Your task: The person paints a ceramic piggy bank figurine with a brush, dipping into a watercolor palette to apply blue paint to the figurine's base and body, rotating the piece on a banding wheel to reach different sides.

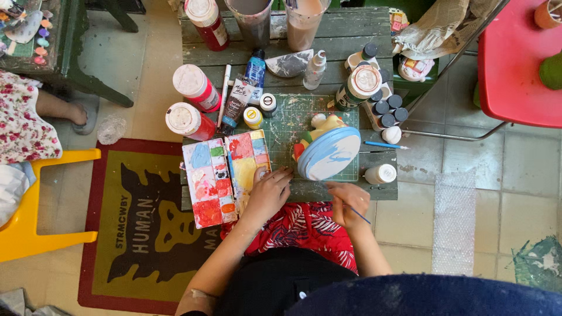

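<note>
My left hand (268, 192) rests on the near edge of the small green wooden table (328, 44), its fingers touching the right side of an open paint palette (225, 175) with many coloured wells. My right hand (346, 203) grips a thin paintbrush (358, 215) with a blue handle, just below a plaster figure (328, 151). The figure lies tilted on a green cutting mat (285, 120), its round base painted light blue and facing up.
Red paint bottles (193, 86), tubes, small pots (386, 108) and cups (252, 20) crowd the table's far half. A second brush (383, 144) lies right of the figure. A yellow chair (35, 205) and another person's foot (70, 111) are left; a red stool (515, 64) right.
</note>
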